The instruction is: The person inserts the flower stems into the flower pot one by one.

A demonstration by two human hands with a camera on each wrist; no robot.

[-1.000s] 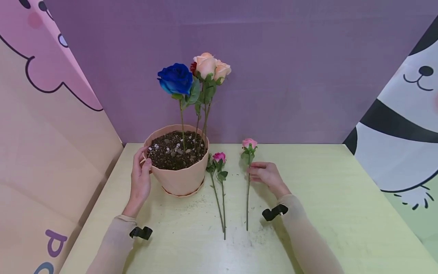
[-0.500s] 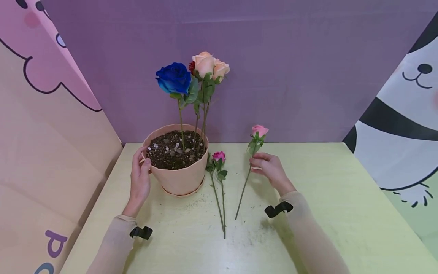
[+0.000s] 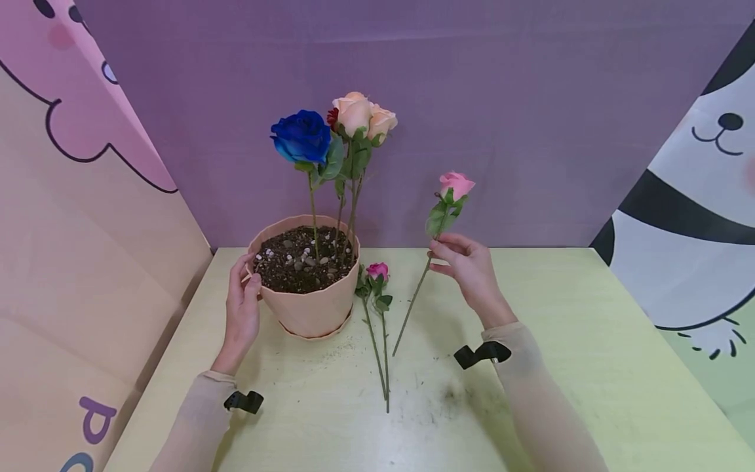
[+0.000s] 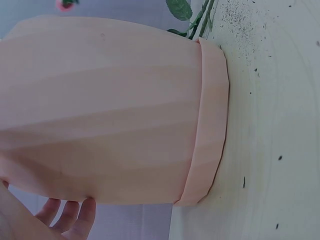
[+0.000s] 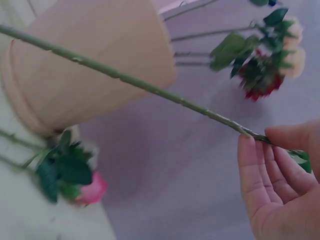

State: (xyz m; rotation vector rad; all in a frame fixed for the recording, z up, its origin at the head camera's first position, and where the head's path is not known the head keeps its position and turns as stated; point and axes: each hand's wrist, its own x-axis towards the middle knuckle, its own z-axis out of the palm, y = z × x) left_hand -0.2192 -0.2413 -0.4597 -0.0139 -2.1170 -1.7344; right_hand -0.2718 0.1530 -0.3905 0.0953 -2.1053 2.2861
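My right hand [image 3: 472,272] pinches the stem of a pink rose [image 3: 457,186] just below its leaves. The bloom tilts up to the right, and the stem slants down left, off the table. In the right wrist view the green stem [image 5: 142,85] runs from thumb and fingers across the pot. At the left, my left hand [image 3: 240,311] grips the rim of a peach flower pot [image 3: 309,311]; the left wrist view shows its fingers [image 4: 86,217] against the pot's side. Dark soil [image 3: 289,275] with pebbles fills the pot. A blue rose [image 3: 302,136] and two peach roses [image 3: 354,115] stand in it.
A magenta rose [image 3: 377,271] and another green stem [image 3: 373,347] lie on the table [image 3: 566,328], right of the pot. A dark red flower [image 5: 262,82] stands behind the peach roses. Soil crumbs dot the table, and a purple backdrop [image 3: 531,131] rises behind.
My right hand has lifted the pink rose from the table, upward and slightly right, and its stem has swung from upright to slanting down left. My left hand stays on the pot.
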